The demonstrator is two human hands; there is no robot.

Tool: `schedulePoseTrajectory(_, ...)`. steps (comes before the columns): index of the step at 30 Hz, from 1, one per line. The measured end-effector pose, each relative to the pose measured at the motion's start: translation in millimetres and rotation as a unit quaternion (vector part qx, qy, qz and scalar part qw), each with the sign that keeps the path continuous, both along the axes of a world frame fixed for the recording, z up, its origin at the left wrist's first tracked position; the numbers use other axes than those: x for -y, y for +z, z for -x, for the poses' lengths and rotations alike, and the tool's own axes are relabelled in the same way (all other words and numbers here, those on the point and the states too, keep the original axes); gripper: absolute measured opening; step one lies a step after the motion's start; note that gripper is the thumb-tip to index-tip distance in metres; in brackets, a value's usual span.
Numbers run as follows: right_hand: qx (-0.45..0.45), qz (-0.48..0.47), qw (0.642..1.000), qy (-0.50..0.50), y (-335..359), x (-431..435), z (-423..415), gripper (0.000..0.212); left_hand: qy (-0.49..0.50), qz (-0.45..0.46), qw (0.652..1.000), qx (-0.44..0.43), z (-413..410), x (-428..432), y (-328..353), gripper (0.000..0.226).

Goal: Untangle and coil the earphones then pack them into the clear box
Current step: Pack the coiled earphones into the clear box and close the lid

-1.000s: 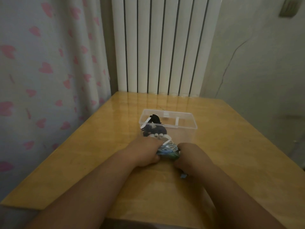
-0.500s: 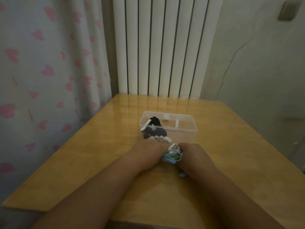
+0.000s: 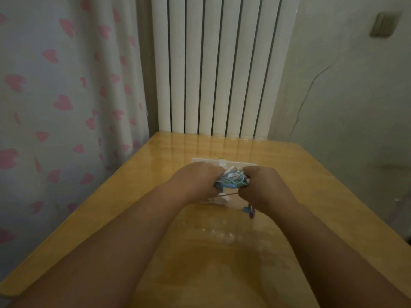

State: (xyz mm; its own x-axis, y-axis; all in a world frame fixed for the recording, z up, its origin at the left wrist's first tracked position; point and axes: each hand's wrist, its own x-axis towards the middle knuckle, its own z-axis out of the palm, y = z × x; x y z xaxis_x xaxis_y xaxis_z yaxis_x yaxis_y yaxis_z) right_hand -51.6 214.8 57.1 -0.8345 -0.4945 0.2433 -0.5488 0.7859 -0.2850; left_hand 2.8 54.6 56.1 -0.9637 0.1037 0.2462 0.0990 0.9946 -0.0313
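where they rested on the wooden table (image 3: pixel 106 210) in front of it a second ago, the left hand (image 3: pixel 198 181) and right hand (image 3: pixel 264 185) now hover over the clear box (image 3: pixel 206 160), hiding most of it. both sets of fingers (image 3: pixel 250 174) curl round the tangled blue and white earphones (image 3: pixel 232 180), held between them above the box.
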Motion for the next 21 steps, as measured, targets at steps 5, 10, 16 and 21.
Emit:
schedulePoseTrajectory(5, -0.001, 0.009, 1.0, -0.004, 25.9, 11.7, 19.4, 0.014, 0.026, -0.022, 0.999, -0.002, 16.9, 9.6, 20.4, 0.024)
schedulePoseTrajectory(10, -0.013, 0.001, 1.0, -0.003, 38.9, 24.3, 46.3, 0.013, 0.037, -0.036, 0.999, -0.011, 41.5, 20.1, 30.9, 0.021)
schedulePoseTrajectory(16, -0.004, -0.022, 1.0, -0.016, 39.3, 38.2, 75.5, 0.02, 0.063, -0.029, 0.998, 0.006, 66.0, 28.5, 29.6, 0.024)
schedulePoseTrajectory(21, 0.02, -0.095, 0.995, -0.019, 15.4, 44.6, 89.0, 0.008, 0.056, 0.044, 0.997, 0.041, 86.1, 32.9, 2.4, 0.038)
